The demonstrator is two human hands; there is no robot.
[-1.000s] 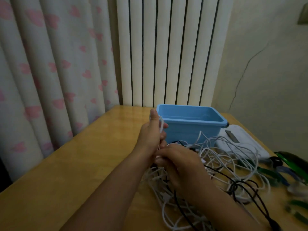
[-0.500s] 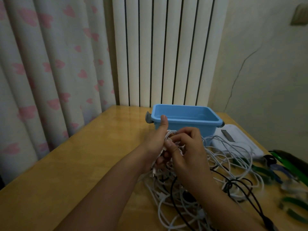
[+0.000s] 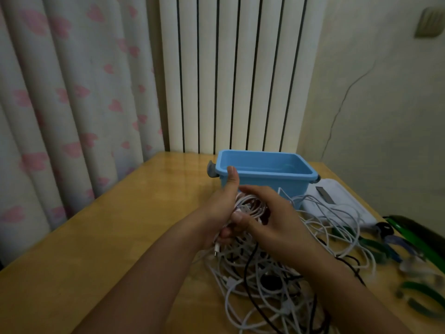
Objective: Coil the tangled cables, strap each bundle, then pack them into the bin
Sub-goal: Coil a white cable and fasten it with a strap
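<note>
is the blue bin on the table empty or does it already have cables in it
Seemingly empty. The blue bin stands upright without a lid, and the inner walls in view are bare; its floor is hidden. The white cables are outside it.

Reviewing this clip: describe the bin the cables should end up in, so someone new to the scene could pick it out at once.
At the far edge of the wooden table, in front of the white ribbed radiator, stands the blue bin. It sits just behind the left hand, beside a white device. It is the only open rectangular tub, light blue with grey end clips.
</note>
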